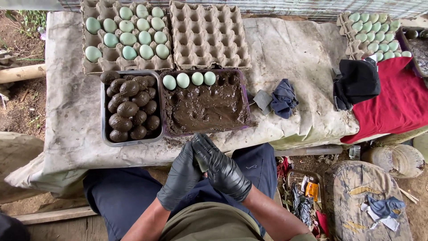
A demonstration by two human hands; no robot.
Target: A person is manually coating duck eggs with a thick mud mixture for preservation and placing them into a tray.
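Both gloved hands, left hand (180,176) and right hand (221,169), cupped together around mud-coated egg (201,164).

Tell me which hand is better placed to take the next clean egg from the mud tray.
Probably the right hand. It lies on top of the left hand, fingers pointing up toward the mud tray, where four pale eggs sit along the far edge. The left is partly covered.

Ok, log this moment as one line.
left hand and right hand: gloved, pressed together | mud tray: four pale eggs | coated eggs: metal tray
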